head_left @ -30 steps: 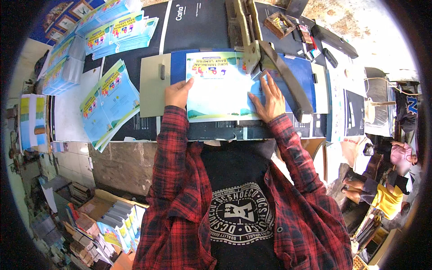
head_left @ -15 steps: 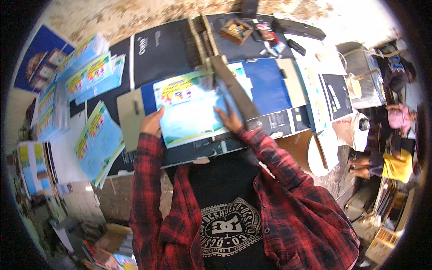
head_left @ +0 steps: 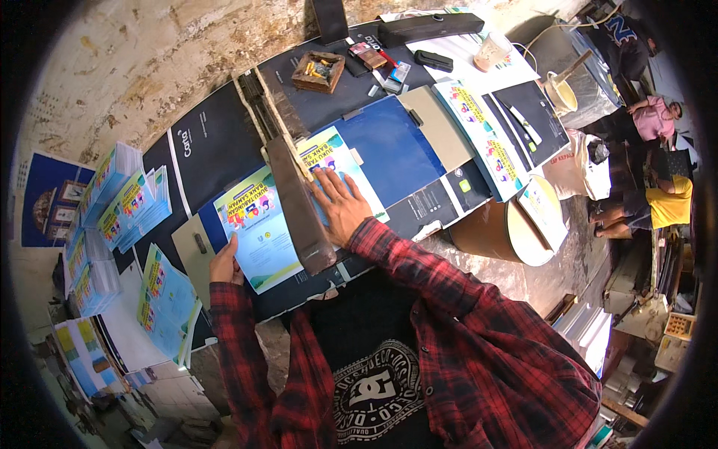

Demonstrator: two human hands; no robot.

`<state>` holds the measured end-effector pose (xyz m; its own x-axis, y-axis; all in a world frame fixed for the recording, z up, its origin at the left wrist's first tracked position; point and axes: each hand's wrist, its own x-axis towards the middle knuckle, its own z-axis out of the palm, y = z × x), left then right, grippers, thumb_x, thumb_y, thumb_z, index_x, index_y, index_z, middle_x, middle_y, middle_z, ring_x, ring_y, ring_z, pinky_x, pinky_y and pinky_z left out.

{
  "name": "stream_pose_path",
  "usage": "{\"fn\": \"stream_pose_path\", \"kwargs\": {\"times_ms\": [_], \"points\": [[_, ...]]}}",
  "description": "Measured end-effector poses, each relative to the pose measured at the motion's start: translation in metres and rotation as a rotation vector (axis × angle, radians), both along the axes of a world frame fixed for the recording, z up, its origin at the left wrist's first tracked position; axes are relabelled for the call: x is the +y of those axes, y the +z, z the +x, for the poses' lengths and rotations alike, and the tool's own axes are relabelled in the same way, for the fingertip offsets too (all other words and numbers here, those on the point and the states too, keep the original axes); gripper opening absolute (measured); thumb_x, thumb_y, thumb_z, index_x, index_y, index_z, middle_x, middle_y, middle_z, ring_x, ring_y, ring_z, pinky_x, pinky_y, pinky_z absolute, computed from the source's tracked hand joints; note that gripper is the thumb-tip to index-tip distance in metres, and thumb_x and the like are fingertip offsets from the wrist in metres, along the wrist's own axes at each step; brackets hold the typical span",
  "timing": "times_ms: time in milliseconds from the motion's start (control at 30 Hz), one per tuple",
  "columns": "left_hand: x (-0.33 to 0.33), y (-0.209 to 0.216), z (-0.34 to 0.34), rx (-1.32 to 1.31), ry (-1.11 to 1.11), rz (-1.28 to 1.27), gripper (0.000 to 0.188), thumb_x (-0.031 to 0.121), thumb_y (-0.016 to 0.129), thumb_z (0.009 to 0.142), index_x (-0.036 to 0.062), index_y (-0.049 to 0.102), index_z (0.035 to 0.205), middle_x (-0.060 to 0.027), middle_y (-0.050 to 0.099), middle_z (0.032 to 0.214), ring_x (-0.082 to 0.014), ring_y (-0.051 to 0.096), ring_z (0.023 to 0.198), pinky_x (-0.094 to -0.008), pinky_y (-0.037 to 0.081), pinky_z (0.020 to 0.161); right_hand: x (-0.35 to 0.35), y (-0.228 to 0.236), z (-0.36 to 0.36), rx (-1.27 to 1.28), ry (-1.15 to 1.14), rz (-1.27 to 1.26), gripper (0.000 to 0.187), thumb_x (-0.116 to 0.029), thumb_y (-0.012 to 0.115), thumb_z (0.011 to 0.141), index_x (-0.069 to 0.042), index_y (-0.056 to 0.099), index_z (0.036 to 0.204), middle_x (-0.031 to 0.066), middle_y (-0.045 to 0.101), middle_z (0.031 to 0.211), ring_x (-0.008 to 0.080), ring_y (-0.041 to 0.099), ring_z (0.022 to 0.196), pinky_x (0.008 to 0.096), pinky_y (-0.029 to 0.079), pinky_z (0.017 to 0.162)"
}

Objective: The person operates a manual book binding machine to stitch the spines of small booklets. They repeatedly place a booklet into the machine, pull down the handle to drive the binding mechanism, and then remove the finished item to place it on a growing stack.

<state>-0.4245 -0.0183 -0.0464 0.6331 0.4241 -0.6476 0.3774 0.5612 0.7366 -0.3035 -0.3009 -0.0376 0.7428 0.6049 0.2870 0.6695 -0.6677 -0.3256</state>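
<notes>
Printed paper (head_left: 262, 238) shows either side of a dark lever arm (head_left: 298, 209) at centre-left of the frame, the right hand (head_left: 340, 206) spreading flat fingers, the left hand's (head_left: 226, 263) grip unclear at its edge, where uneven pressure could skew it.

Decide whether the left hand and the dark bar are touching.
Apart: the head view plainly shows part of the printed sheet lying between the left hand and the dark bar.

Left head-worn fisheye: looks steeply down, near worktable (head_left: 213, 138), wearer's black shirt (head_left: 374, 314) at lower edge.
</notes>
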Motion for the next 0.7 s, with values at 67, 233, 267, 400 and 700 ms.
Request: {"fn": "stream_pose_path", "kwargs": {"times_ms": [67, 233, 267, 400, 700], "points": [[0.002, 0.001, 0.005, 0.024, -0.070, 0.017, 0.030, 0.027, 0.064, 0.097, -0.0010, 0.066, 0.107, -0.0045, 0.069, 0.091, -0.0130, 0.064, 0.067, -0.0276, 0.052, 0.061, -0.004, 0.004, 0.004, 0.005, -0.013, 0.034, 0.068, -0.050, 0.055, 0.092, -0.002, 0.047, 0.139, 0.0194, 0.039, 0.151, 0.0331, 0.035, 0.141, 0.0501, 0.029, 0.114], [0.007, 0.002, 0.006, 0.169, -0.285, 0.338, 0.035, 0.031, 0.064, 0.096, -0.0022, 0.065, 0.107, -0.0087, 0.069, 0.090, -0.0169, 0.063, 0.072, -0.0336, 0.052, 0.064, -0.001, -0.018, 0.002, 0.100, -0.018, 0.150, 0.076, -0.045, 0.064, 0.086, -0.003, 0.041, 0.145, 0.0183, 0.041, 0.150, 0.0330, 0.039, 0.140, 0.0478, 0.031, 0.114], [0.018, -0.003, 0.006, 0.317, -0.400, 0.687, 0.041, 0.030, 0.066, 0.095, -0.0066, 0.062, 0.113, -0.0128, 0.069, 0.098, -0.0202, 0.065, 0.079, -0.0370, 0.054, 0.071, -0.003, -0.022, 0.004, 0.045, -0.012, 0.084, 0.075, -0.050, 0.057, 0.090, -0.001, 0.039, 0.145, 0.0176, 0.037, 0.153, 0.0320, 0.035, 0.142, 0.0478, 0.029, 0.115], [-0.045, 0.027, -0.001, -0.103, -0.380, 1.657, 0.067, 0.034, 0.063, 0.091, -0.0044, 0.041, 0.141, -0.0277, 0.047, 0.136, -0.0419, 0.047, 0.125, -0.0502, 0.038, 0.104, -0.001, -0.006, 0.004, 0.048, -0.010, 0.056, 0.078, -0.054, 0.051, 0.092, 0.001, 0.036, 0.146, 0.0174, 0.034, 0.154, 0.0317, 0.030, 0.145, 0.0487, 0.024, 0.118], [-0.113, 0.011, -0.007, 0.136, -0.780, 1.703, 0.077, 0.041, 0.055, 0.087, 0.0019, 0.033, 0.150, -0.0099, 0.029, 0.159, -0.0340, 0.021, 0.149, -0.0607, 0.017, 0.116, -0.014, 0.002, 0.007, 0.145, -0.060, -0.074, 0.075, -0.054, 0.042, 0.098, -0.005, 0.026, 0.153, 0.0139, 0.025, 0.160, 0.0296, 0.023, 0.148, 0.0482, 0.019, 0.120]]}}
